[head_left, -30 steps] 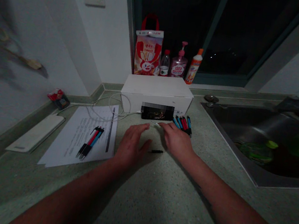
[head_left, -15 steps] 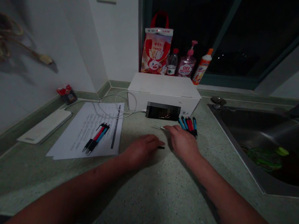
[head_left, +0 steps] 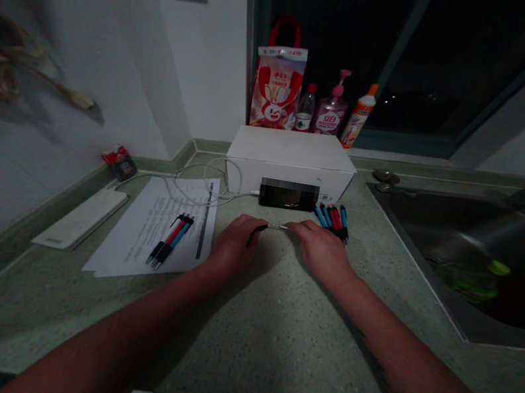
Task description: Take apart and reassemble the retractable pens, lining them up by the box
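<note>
1. Your left hand [head_left: 236,243] is closed on a black pen part [head_left: 260,228]; your right hand [head_left: 321,250] pinches a thin pale rod [head_left: 278,227].
2. The rod lies sideways between your hands, near the phone [head_left: 287,198], its left end at the black pen part.
3. Your forearms [head_left: 390,335] reach forward, angled inward.
4. Pump bottle [head_left: 330,116] label reads "立白"; text on the printed sheets [head_left: 140,223] is illegible.

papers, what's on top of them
A few pens, red and blue barrels among them, lie on the papers, and a white cable crosses their far end. The print directly under the pens is covered, so it can't be seen.
</note>
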{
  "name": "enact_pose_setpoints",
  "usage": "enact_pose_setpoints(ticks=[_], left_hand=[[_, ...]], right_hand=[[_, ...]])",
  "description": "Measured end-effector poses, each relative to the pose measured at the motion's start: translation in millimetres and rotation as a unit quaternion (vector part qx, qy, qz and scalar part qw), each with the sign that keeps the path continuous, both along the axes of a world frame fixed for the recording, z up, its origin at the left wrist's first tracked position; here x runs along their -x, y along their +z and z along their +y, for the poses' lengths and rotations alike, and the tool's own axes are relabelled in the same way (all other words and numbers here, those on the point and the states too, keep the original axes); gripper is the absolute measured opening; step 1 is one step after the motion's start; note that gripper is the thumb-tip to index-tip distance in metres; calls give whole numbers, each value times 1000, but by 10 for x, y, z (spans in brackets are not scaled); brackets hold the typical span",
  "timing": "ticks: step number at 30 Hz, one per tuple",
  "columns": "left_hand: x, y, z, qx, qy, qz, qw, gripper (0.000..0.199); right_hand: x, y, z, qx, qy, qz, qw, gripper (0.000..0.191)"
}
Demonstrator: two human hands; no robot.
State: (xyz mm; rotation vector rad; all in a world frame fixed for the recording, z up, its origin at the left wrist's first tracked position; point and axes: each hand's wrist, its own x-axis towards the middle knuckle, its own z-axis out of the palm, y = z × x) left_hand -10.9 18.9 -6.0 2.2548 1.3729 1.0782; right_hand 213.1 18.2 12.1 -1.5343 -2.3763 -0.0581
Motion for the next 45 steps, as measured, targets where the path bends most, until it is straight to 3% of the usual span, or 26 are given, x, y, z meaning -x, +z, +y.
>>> enact_pose_setpoints(ticks=[7,12,17,20,33,39,45], left_hand=[[10,17,4,15,14,18,1000,29],[13,29,7,17,-7,63,998,32],[-7,-16,2,10,-60,54,997,30],[-8,-35,0,13,-36,17,999,25],[2,24,-8,38,-11,-16,999,18],[-28,25,-27,101,23,1,995,20],[-31,42,-45,130,2,-23,991,19]], right_hand=[[8,-3,-6,-2,12,-9,1000,42],[23,-29,5,-4,58,-2,998,42],[75,-66,0,32,96,80,992,30],[90,-88,-5,43,118,117,985,23],[105,-96,-14,54,108,163,979,25],[97,-124,12,67,124,157,977,25],[112,-109,-3,70,86,181,977,16]])
